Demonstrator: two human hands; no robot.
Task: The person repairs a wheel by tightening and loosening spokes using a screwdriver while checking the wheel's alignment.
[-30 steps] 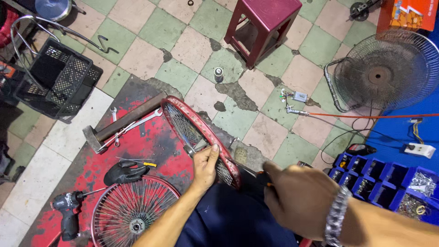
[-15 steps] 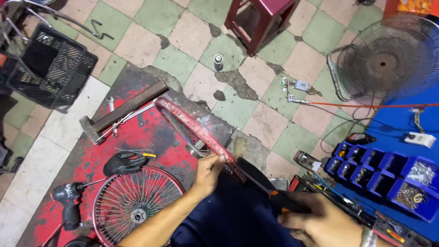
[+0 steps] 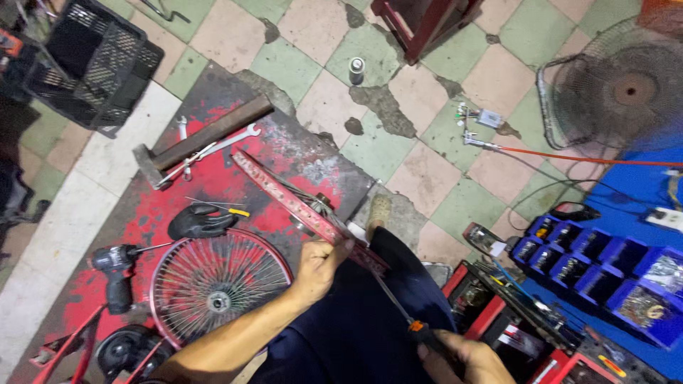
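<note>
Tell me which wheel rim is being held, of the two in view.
The red rim across the lap, gripped by the left hand. The other spoked wheel lies flat, untouched, on the floor mat.

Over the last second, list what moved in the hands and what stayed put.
The right hand dropped from in front of the camera to low beside the lap, now holding a long orange-collared screwdriver aimed at the red wheel rim. The rim turned edge-on. The left hand kept its grip on it. The spoked wheel, drill and black glove stayed.
</note>
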